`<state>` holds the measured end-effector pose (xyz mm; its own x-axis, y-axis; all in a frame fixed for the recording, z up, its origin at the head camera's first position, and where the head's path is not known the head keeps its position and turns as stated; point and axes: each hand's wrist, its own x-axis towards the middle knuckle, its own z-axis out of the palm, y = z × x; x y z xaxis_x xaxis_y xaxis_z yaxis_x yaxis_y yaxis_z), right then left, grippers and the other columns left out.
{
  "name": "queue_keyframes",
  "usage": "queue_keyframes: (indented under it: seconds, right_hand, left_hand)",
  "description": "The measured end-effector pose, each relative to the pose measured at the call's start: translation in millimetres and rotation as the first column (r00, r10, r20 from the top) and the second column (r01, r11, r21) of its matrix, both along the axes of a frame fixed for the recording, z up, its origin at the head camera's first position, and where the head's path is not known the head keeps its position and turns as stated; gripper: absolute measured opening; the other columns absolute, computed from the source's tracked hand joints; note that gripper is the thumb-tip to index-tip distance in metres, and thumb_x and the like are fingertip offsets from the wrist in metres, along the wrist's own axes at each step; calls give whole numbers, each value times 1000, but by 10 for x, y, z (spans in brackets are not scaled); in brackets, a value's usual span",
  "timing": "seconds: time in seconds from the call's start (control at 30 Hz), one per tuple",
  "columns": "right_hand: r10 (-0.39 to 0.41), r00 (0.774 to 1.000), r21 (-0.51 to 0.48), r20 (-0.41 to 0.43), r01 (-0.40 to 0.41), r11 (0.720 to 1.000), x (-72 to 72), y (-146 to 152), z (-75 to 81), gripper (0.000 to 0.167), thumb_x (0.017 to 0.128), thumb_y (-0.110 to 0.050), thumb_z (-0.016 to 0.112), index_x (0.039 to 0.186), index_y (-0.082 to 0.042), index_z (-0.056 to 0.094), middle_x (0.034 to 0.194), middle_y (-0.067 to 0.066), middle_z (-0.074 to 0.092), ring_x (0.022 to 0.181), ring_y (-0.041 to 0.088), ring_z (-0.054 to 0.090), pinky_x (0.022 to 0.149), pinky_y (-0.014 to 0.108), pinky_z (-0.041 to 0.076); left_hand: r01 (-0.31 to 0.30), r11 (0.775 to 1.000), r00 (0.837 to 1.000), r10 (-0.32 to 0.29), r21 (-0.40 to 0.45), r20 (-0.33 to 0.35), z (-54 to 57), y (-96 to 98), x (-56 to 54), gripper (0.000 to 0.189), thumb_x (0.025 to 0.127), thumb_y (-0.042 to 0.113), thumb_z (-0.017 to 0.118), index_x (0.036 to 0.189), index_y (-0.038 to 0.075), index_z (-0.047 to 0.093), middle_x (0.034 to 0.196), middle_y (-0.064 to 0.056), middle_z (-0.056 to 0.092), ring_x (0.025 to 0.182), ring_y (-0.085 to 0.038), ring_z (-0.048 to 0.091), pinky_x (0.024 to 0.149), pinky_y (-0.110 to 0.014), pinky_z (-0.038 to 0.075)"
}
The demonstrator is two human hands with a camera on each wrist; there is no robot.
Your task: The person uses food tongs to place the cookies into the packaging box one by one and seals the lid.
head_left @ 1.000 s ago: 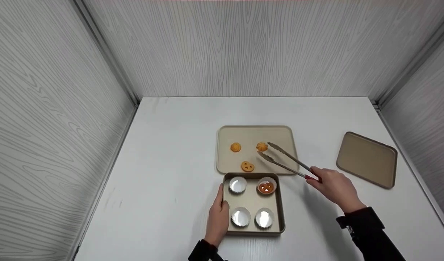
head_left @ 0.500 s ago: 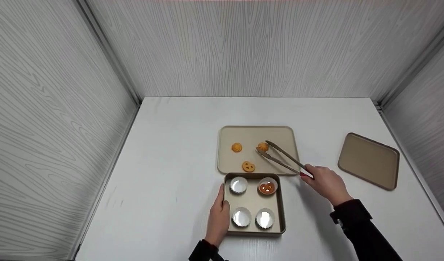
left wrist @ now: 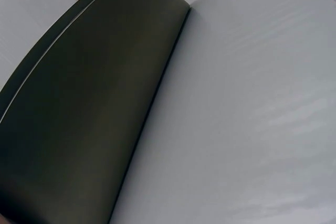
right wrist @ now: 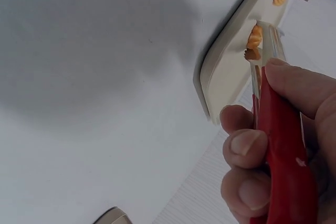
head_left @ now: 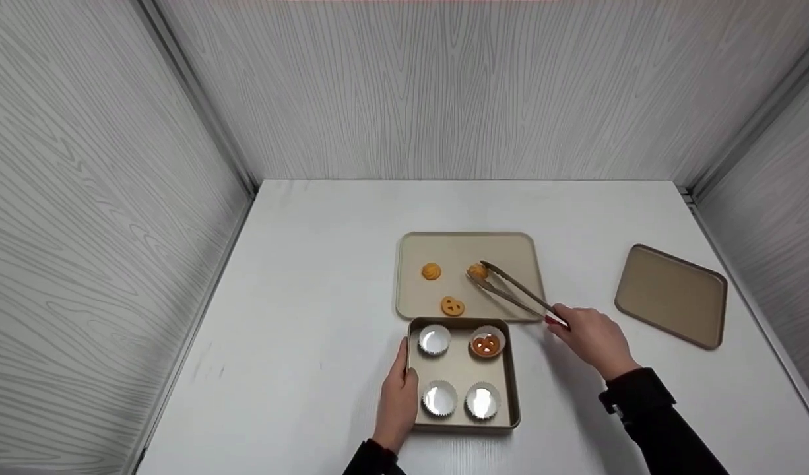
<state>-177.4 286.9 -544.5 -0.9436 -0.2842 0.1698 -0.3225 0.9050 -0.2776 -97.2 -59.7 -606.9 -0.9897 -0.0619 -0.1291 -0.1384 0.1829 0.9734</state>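
white table point(head_left: 312, 277): three cookies point(head_left: 452, 305) on one tray point(head_left: 411, 264), right hand point(head_left: 592, 338) squeezing tongs point(head_left: 513, 295).

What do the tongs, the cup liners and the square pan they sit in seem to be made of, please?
Tongs: bare metal arms by their grey sheen, with glossy red handles, probably plastic or silicone. Cup liners: pleated white paper, with bright, possibly foil, bottoms. Square pan: likely coated metal with a matte gold-beige finish, judging by its thin rigid rim.
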Motion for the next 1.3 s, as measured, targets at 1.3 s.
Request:
queue_keyframes:
  seconds: [1.3]
  right_hand:
    - [200, 858, -42, -474, -248, 968, 516, 48, 159, 46, 69, -12, 92, 112, -14, 75, 69, -9, 61, 55, 2, 50, 46, 24, 40]
  left_hand:
    - [1, 1000, 1000, -1, -11, 0, -22, -22, 14, 56, 109, 13, 37, 164, 14, 25, 168, -3, 26, 153, -23, 23, 123, -45, 22]
